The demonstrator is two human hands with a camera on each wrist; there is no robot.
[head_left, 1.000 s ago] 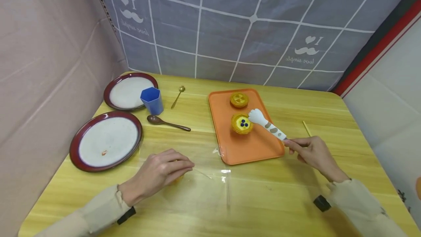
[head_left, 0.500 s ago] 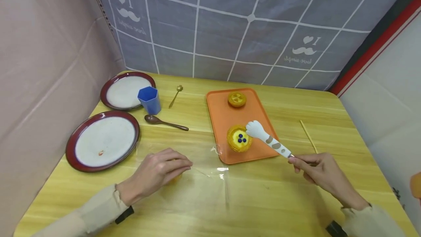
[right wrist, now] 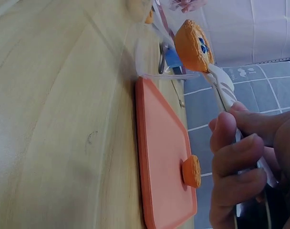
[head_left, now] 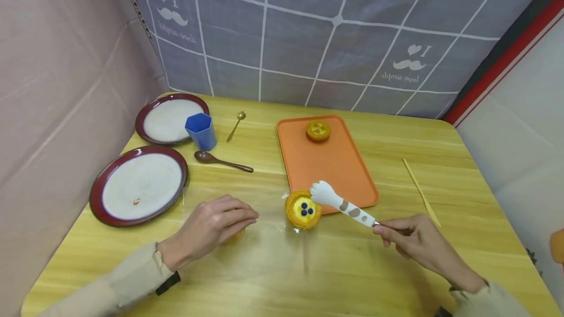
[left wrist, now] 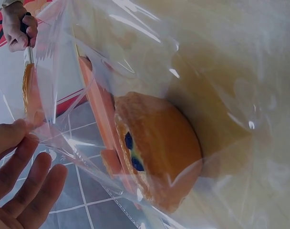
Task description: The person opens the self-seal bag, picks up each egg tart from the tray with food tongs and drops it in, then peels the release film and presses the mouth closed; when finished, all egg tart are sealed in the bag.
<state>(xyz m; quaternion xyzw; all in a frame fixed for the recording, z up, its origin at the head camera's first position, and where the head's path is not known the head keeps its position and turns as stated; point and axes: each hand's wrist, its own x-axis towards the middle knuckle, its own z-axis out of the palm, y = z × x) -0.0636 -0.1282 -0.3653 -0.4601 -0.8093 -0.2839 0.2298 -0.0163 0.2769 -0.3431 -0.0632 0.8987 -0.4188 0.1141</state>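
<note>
The right hand (head_left: 414, 241) is clamped on the handles of the cat-paw tongs (head_left: 352, 209), whose tips pinch the blueberry custard tart (head_left: 303, 210) by 1 side of its rim; the tart, topped with 3 blueberries, hangs in the air by the near left corner of the orange tray (head_left: 335, 170); the left hand (head_left: 216, 229) has thumb and index fingertip together on the edge of the clear plastic bag (left wrist: 140, 28), its other fingers loose.

The likeliest failure, I judge, is a slip; with just 1 edge gripped, a slack squeeze could let the tart swivel and drop onto the tabletop (head_left: 374, 268), while too hard a squeeze could dent the rim if it is soft; the bag looks thin and floppy, so its film could sag, cling or catch on the tart or the tong tips; if the left fingertips lose that edge, the film could fold down; a 2nd blueberry tart (left wrist: 159, 143) seems to lie inside the bag, so careless lowering could knock the 2 together and scuff their toppings.
</note>
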